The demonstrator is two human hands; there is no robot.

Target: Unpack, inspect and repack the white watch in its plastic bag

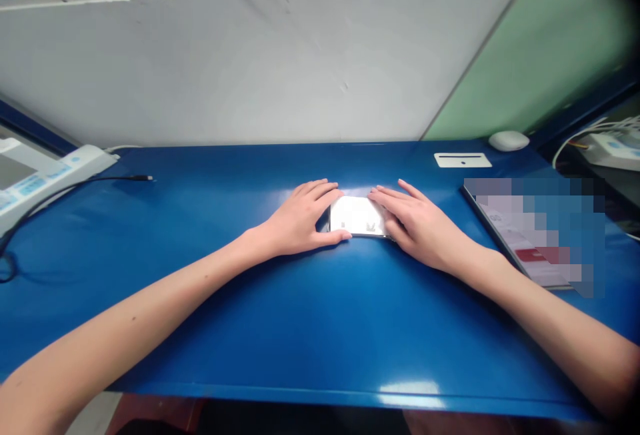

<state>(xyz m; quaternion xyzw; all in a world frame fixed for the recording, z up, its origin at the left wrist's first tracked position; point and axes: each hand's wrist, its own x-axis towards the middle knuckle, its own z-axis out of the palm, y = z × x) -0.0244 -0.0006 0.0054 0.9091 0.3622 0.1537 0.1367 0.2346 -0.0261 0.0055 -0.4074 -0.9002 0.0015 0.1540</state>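
A small flat white device, like a phone lying face up, rests on the blue table at its middle. My left hand lies on the table at the device's left end, fingers stretched along its far edge and thumb along its near edge. My right hand covers the device's right end the same way, fingers extended and flat. Both hands touch the device without lifting it.
A white power strip with a black cable sits at the far left. A white card and a white oval puck lie at the back right. A blurred tablet or sheet is on the right. A grey wall panel stands behind.
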